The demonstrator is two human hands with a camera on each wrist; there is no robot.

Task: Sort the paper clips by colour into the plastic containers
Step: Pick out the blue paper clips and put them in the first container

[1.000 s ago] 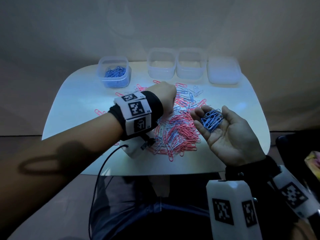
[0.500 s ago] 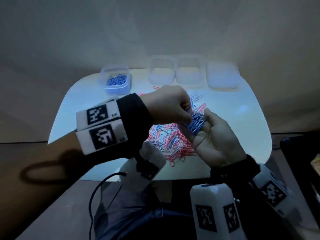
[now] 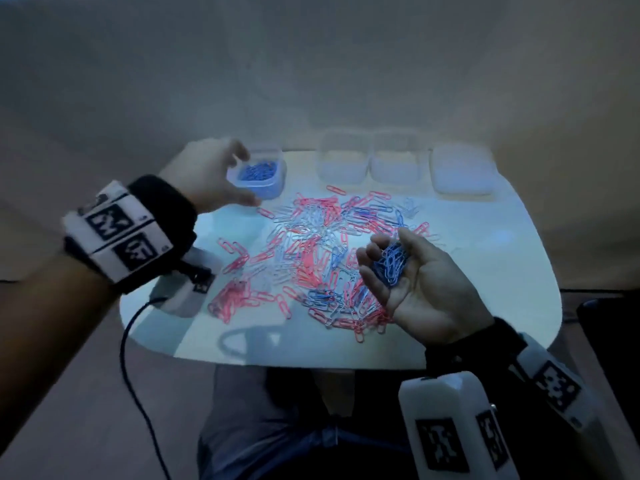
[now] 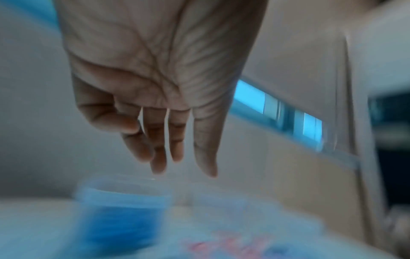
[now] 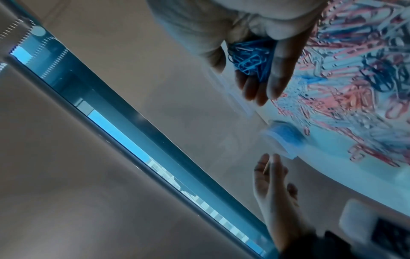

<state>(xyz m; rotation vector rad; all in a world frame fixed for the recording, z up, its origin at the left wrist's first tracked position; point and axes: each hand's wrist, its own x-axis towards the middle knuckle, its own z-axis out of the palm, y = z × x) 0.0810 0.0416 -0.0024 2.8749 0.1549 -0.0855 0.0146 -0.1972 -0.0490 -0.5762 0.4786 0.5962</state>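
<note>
A bunch of blue clips [image 3: 391, 263] lies in the upturned right hand [image 3: 420, 285], fingers curled loosely around it, above the mixed pile of clips [image 3: 311, 251] on the table [image 3: 502, 271]. The left hand [image 3: 207, 178] hovers beside the container [image 3: 258, 174] of blue clips, fingers spread and holding nothing. Motion blur obscures the container in the left wrist view.

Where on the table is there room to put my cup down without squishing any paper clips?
The table is bare on its right side, between the lidded container and the right hand. There is also bare room at the near left corner, beside the pink clips. The middle is crowded with the mixed clip pile.
</note>
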